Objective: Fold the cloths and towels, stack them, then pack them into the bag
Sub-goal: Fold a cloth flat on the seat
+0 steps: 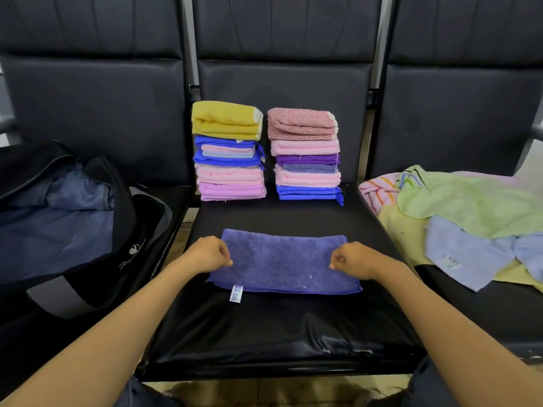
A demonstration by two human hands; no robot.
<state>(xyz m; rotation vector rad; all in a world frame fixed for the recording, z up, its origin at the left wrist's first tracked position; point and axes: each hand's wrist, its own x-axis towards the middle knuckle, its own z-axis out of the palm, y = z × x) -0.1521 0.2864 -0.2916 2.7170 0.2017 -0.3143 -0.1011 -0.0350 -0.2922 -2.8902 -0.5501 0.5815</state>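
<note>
A purple-blue towel point(282, 261) lies folded into a wide strip on the middle black seat point(264, 327), a white label hanging at its front left edge. My left hand point(210, 254) sits at the towel's left end with fingers curled, pinching the cloth. My right hand point(354, 259) is at the right end, curled and pinching the same towel. Behind stand two stacks of folded cloths: a left stack point(229, 151) topped by yellow, a right stack point(305, 154) topped by speckled pink. An open black bag point(73, 218) rests on the left seat.
On the right seat lies a loose heap of unfolded cloths point(464, 215): green, light blue, pale yellow and a striped pink one. The seat backs rise behind the stacks. A gap to the floor runs between the left and middle seats.
</note>
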